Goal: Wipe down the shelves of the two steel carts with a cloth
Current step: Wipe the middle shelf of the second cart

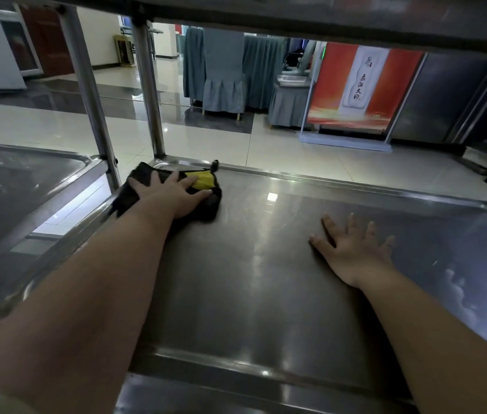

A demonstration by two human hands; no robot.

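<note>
A person leans in beneath the upper shelf (325, 16) of a steel cart to wipe the shelf (251, 309) below. The left hand (170, 194) lies flat, fingers spread, on a bunched black-and-yellow cloth (203, 181) at the far left corner, just beside the upright post (150, 94). The right hand (352, 249), also flat with fingers splayed and holding nothing, rests on bare steel well to the right of the cloth, apparently as a brace. The second cart's shelf (12, 186) stands alongside at left, its rim near this one. The step in hand looks to be the corner pass. Done well, it calls for even palm pressure, with the cloth pushed right up to the raised rim and around the foot of the post, where grime tends to gather. The cloth would then be drawn toward the near edge in overlapping strokes. The cloth would likely cover more if spread flat. The bracing hand should lift away once the strokes reach that side, and its prints should be wiped over. Draped chairs (224, 76) and a red banner (334, 82) stand on the tiled floor (266, 150) beyond.
</note>
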